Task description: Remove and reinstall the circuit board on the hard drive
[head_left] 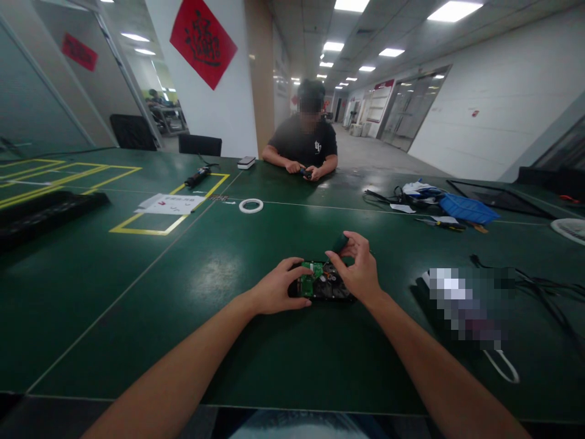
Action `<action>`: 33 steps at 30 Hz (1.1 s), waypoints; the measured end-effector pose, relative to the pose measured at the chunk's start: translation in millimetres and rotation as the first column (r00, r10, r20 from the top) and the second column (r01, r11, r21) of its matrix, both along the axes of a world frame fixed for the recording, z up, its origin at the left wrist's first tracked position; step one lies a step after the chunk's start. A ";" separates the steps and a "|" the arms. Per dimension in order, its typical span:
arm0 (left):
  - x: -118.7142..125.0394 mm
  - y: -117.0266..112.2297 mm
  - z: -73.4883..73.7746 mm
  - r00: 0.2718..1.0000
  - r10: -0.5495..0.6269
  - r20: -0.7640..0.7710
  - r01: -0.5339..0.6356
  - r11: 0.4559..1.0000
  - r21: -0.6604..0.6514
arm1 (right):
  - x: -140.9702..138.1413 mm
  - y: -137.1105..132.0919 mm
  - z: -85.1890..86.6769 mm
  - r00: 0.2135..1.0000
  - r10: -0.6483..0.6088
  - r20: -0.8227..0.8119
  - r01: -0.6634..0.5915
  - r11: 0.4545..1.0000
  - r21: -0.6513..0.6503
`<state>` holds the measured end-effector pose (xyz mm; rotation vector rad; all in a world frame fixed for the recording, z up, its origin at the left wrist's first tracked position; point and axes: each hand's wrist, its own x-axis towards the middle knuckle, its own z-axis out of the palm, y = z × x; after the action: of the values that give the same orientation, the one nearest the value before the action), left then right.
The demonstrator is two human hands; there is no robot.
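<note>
A black device (339,289) lies flat on the green table, its inside showing a green circuit board (307,282); it looks like a hard drive. My left hand (278,288) grips its left end, with the thumb at the near edge and the fingers along the far edge and over the board. Above its right part, my right hand (359,268) pinches the dark green handle of a screwdriver (340,242). The handle tilts up, and the shaft points down toward the device. I cannot make out exactly where the tip rests.
Across the table (183,329) sits another person (304,140), handling a small dark object. To the right lie a blue tray (468,208), tools, black cables (539,283) and a blurred-out item (464,308). A tape roll (251,206) and paper sheet (171,204) lie left of centre.
</note>
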<state>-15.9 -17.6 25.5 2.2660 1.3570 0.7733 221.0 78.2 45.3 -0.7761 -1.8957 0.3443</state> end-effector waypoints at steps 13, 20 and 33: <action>0.9 0.7 -1.2 1.000 0.000 -0.009 0.000 1.000 0.012 | -2.9 -2.4 13.4 0.998 -0.027 0.064 0.011 0.972 0.236; 1.2 -0.2 0.0 1.000 0.009 -0.018 -0.009 1.000 0.002 | -7.5 -9.1 19.9 0.992 -0.051 0.114 0.027 0.979 0.201; 0.8 0.6 -0.7 1.000 0.010 0.008 -0.010 1.000 -0.007 | -10.3 -1.1 3.9 0.996 0.086 0.035 -0.086 0.996 -0.003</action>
<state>-15.0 -17.0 24.8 2.2506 1.3664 0.7790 210.7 77.0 49.2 -0.7067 -1.9660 0.3876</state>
